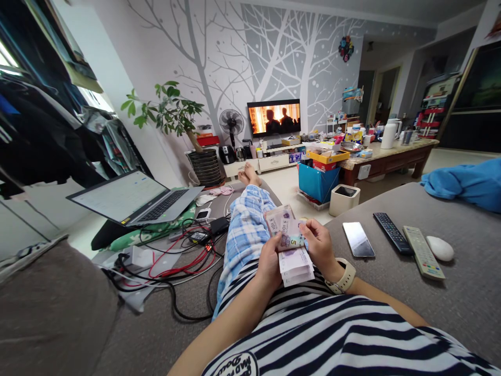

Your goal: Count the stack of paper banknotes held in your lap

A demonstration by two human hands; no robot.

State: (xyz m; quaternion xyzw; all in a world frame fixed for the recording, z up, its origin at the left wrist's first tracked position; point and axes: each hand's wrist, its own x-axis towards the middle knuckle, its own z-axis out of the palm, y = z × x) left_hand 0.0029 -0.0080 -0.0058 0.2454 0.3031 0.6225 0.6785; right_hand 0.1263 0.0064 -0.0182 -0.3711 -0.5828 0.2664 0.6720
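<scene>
A small stack of purple-grey banknotes point(291, 234) is held over my lap, and a "5" shows on the top note. My left hand point(269, 259) grips the stack from its left side, thumb lying on the notes. On the right edge, my right hand point(319, 248) pinches a note between thumb and fingers; a pale watch point(343, 277) is on that wrist. The notes' lower ends point(295, 266) fan out below the hands, toward the striped shirt point(344, 324). How many notes there are is hard to tell.
On the sofa at right lie a phone point(358, 240), a black remote point(391, 232), a beige remote point(422, 253) and a white mouse point(440, 248). At left are an open laptop point(164, 203) and tangled cables point(183, 263). A cluttered coffee table point(391, 154) stands beyond.
</scene>
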